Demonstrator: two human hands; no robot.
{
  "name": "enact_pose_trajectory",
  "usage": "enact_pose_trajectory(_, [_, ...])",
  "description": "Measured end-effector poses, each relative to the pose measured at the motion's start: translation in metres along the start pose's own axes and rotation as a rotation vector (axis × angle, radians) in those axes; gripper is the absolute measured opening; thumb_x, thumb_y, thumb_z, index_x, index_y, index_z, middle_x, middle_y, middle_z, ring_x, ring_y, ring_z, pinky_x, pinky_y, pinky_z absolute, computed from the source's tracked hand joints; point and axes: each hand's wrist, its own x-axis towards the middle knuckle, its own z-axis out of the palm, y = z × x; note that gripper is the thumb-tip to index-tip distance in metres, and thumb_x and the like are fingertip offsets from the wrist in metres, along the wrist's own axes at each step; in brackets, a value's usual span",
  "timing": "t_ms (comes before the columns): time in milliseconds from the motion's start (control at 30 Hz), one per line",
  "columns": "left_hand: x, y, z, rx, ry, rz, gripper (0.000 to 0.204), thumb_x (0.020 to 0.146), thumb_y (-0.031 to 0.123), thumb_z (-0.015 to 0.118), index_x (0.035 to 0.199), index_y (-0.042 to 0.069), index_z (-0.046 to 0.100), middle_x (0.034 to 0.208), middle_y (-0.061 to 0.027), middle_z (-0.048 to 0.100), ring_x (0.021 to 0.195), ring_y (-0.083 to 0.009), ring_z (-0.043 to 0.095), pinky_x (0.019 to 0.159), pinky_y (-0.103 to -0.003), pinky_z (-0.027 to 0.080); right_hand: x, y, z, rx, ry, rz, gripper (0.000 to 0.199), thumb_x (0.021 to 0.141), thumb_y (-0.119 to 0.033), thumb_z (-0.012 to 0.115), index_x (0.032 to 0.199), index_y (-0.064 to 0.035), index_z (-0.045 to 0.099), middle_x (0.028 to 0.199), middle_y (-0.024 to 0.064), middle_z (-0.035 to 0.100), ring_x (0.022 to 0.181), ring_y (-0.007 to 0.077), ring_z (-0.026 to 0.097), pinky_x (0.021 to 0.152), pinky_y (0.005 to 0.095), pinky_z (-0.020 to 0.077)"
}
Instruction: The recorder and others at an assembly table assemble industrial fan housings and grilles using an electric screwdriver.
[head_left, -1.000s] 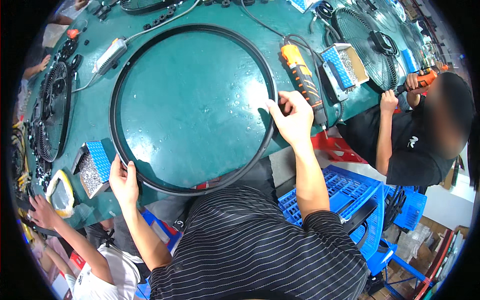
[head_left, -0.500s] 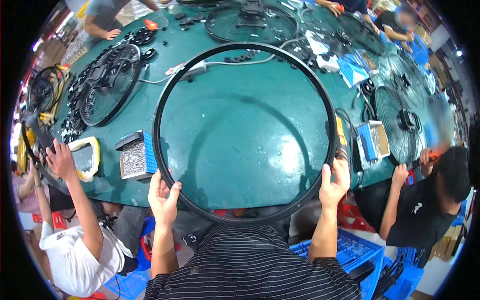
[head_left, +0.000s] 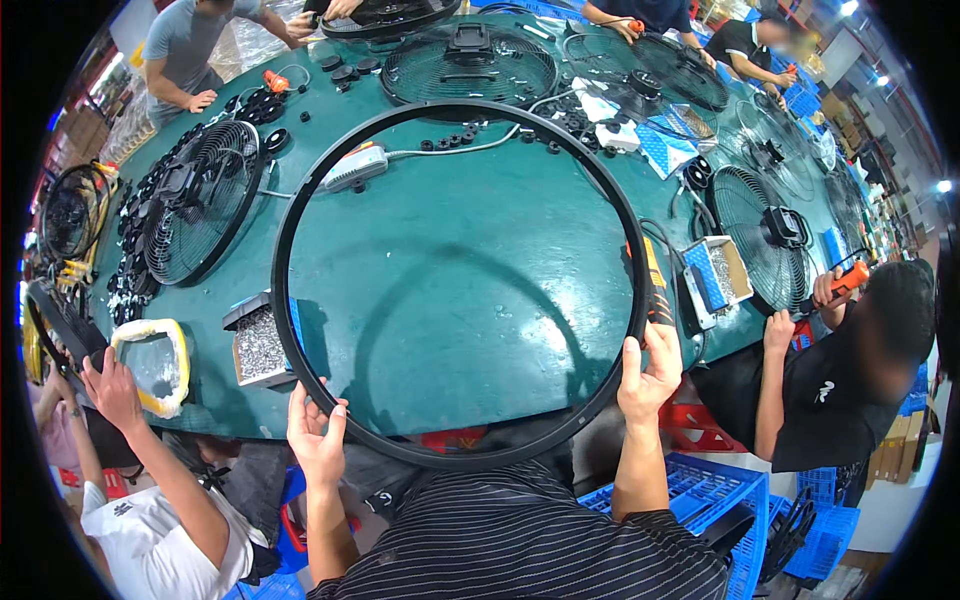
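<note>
A large, thin black ring (head_left: 470, 461), like the rim of a fan guard, is held up over the front of the green table (head_left: 440, 340). My left hand (head_left: 316, 438) grips its lower left side, thumb inside and fingers around the outer edge. On the opposite side my right hand (head_left: 650, 376) pinches the rim between thumb and fingers. The ring's shadow falls on the tabletop behind it. Just beyond my right hand lies an orange and black power screwdriver (head_left: 656, 285), partly covered by the ring. An open box of small metal parts (head_left: 260, 345) stands near my left hand.
Black fan grilles lie at the left (head_left: 205, 195), back (head_left: 440, 80) and right (head_left: 745, 205). A power strip (head_left: 355, 167) with a grey cable crosses the table. Another small-parts box (head_left: 722, 272) stands at right. Co-workers flank me; the right one holds an orange tool (head_left: 850, 279).
The whole view has shifted, showing more of the far side of the table. The ring sits slightly lower and further left in the picture, still in both hands.
</note>
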Motion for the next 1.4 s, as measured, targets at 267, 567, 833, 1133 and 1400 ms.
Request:
enact_pose_trajectory(267, [0.013,0.012,-0.008,-0.121,-0.041,0.032,0.058,0.088,-0.011,0.054,0.144,-0.003,0.040,0.133,-0.0124,0.050,0.094,-0.0171,0.062,0.077,-0.032,0.059,-0.012,0.006,0.000,0.095,0.004,0.066,0.037,0.077,-0.001,0.070,0.113,0.0045,0.064,0.100,0.0122,0.061,0.079,0.0185,0.059,0.068,0.0286,0.0482])
enact_pose_trajectory(567, [-0.010,0.036,0.009,-0.096,-0.034,0.157,0.070,0.083,-0.017,0.057,0.148,-0.002,0.036,0.134,-0.0118,0.043,0.097,-0.0195,0.063,0.081,-0.033,0.059,-0.031,0.038,0.020,0.371,-0.040,0.309,0.035,0.089,0.013,0.055,0.124,0.0077,0.056,0.127,0.0124,0.049,0.106,0.0196,0.058,0.081,0.0316,0.0595])
enact_pose_trajectory(833, [-0.018,0.043,0.006,-0.072,-0.023,0.227,0.072,0.083,-0.014,0.061,0.149,-0.001,0.035,0.133,-0.0124,0.043,0.099,-0.0203,0.063,0.082,-0.033,0.059,-0.025,0.041,0.019,0.334,-0.079,0.232,0.039,0.088,0.016,0.053,0.127,0.0087,0.054,0.126,0.0125,0.049,0.110,0.0206,0.055,0.081,0.0332,0.0598])
enact_pose_trajectory(1133, [-0.022,0.047,0.000,-0.009,-0.012,0.208,0.066,0.084,-0.009,0.064,0.144,-0.007,0.037,0.131,-0.0125,0.044,0.099,-0.0212,0.064,0.082,-0.033,0.058,-0.024,0.039,0.021,0.361,-0.075,0.234,0.036,0.093,0.009,0.055,0.128,0.0101,0.053,0.128,0.0122,0.049,0.106,0.0195,0.057,0.082,0.0338,0.0601])
enact_pose_trajectory(1400, [-0.025,0.037,-0.001,-0.002,-0.026,0.193,0.072,0.081,-0.014,0.065,0.147,-0.004,0.036,0.131,-0.0133,0.044,0.098,-0.0218,0.065,0.081,-0.032,0.058,-0.020,0.032,0.021,0.315,-0.029,0.230,0.036,0.092,0.008,0.057,0.128,0.0103,0.054,0.130,0.0140,0.049,0.111,0.0193,0.056,0.084,0.0336,0.0596])
